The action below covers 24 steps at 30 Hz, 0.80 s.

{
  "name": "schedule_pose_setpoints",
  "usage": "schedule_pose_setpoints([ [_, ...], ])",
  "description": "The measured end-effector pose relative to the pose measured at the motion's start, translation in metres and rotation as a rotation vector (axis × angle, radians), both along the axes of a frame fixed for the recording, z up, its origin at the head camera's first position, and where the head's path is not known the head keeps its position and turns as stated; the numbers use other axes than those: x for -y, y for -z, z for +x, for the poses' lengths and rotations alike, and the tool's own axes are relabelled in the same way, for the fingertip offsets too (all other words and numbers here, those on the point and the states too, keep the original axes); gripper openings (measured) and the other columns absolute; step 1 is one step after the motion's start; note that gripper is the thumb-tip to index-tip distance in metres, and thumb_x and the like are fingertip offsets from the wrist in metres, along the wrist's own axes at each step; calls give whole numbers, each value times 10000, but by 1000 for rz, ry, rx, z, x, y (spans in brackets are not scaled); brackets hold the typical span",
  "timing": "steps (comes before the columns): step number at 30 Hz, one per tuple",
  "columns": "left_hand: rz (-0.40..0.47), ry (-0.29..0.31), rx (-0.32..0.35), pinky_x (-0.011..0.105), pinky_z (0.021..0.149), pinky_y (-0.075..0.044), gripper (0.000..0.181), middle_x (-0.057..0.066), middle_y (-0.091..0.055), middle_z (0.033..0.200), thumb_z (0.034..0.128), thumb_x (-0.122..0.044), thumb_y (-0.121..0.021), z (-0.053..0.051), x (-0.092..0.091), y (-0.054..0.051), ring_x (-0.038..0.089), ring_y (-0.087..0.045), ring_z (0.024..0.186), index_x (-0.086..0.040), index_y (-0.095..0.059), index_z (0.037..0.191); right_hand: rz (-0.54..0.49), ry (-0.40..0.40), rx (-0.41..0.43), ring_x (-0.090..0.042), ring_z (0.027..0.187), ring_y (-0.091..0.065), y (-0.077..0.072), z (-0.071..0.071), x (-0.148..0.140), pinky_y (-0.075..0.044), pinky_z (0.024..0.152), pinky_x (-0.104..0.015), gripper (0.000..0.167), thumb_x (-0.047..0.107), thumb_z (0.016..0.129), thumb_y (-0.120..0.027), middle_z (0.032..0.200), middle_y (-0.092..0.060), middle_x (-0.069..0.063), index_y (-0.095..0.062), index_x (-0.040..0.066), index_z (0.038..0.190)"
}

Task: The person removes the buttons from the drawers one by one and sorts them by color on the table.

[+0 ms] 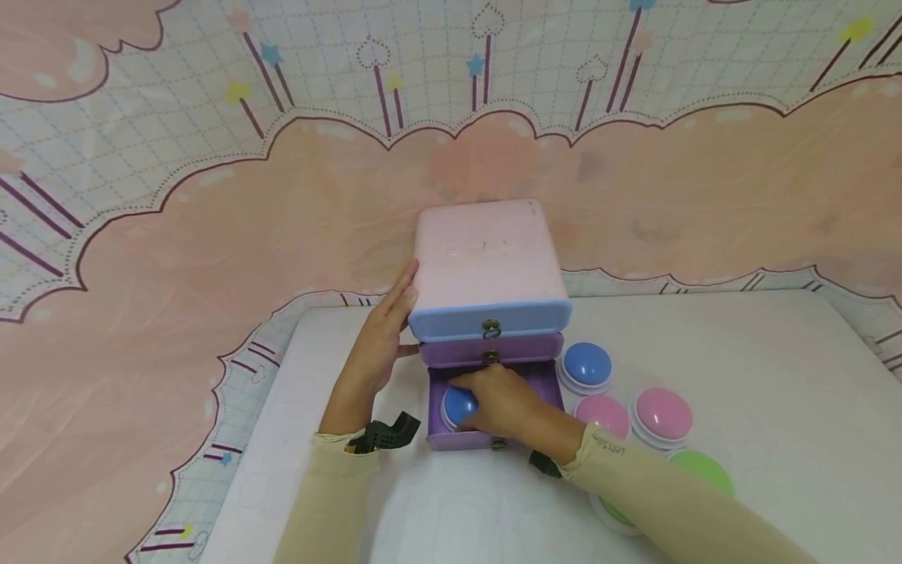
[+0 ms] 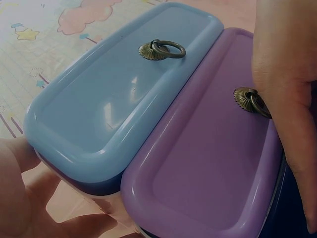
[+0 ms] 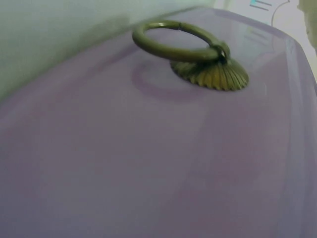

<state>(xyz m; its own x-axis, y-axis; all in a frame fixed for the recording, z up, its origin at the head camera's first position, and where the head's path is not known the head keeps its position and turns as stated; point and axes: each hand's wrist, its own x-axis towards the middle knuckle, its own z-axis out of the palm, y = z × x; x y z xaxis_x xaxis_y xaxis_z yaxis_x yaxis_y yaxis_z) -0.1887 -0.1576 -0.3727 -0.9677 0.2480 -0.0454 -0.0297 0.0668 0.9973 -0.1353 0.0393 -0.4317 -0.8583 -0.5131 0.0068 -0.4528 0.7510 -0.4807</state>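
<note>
A small drawer cabinet point(image 1: 486, 254) with a pink top stands on the table. My left hand point(image 1: 373, 345) rests against its left side, fingers spread along the wall. The bottom purple drawer point(image 1: 458, 442) is pulled out, and its front with a brass ring pull point(image 3: 173, 42) fills the right wrist view. Inside it, at the left, lies a blue domed button point(image 1: 461, 405) with a white base. My right hand point(image 1: 503, 403) reaches into the drawer and grips this button, thumb and fingers around its right side. Above, the blue drawer point(image 2: 119, 94) and middle purple drawer point(image 2: 203, 144) are closed.
Right of the cabinet, another blue domed button point(image 1: 588, 364), two pink ones point(image 1: 664, 413) and green ones point(image 1: 705, 470) sit on the white table point(image 1: 775, 352). My right sleeve partly covers the green ones. A patterned cloth point(image 1: 282, 211) hangs behind.
</note>
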Motion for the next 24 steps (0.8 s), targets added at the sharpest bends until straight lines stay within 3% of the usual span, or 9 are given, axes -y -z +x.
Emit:
schedule_pose_setpoints([
  [4,-1,2,-1,760,999,-413,469,-264,-131,1674,1069,-531,-424,0,0,0,375,-263,1539,-551,-343,1530,0,-14,13,-283,1136,-672,0,-1,-2,-543,1017,-474,637,202,732,-938,1257,-728,-73,-707,170,1325],
  [13,-8,-4,5,759,998,-413,471,-281,-138,1666,1066,-535,-428,0,0,-1,376,-266,1538,-552,-342,1530,-10,23,1,-278,1098,-676,0,1,-10,-547,998,-479,660,275,744,-930,1284,-708,-92,-689,172,1349],
  [24,-17,-3,2,752,995,-423,469,-279,-144,1665,1063,-544,-429,1,0,-2,370,-275,1536,-564,-339,1523,-15,93,20,-233,1137,-674,-16,11,-27,-549,1003,-454,673,353,770,-899,1328,-694,-73,-671,160,1372],
])
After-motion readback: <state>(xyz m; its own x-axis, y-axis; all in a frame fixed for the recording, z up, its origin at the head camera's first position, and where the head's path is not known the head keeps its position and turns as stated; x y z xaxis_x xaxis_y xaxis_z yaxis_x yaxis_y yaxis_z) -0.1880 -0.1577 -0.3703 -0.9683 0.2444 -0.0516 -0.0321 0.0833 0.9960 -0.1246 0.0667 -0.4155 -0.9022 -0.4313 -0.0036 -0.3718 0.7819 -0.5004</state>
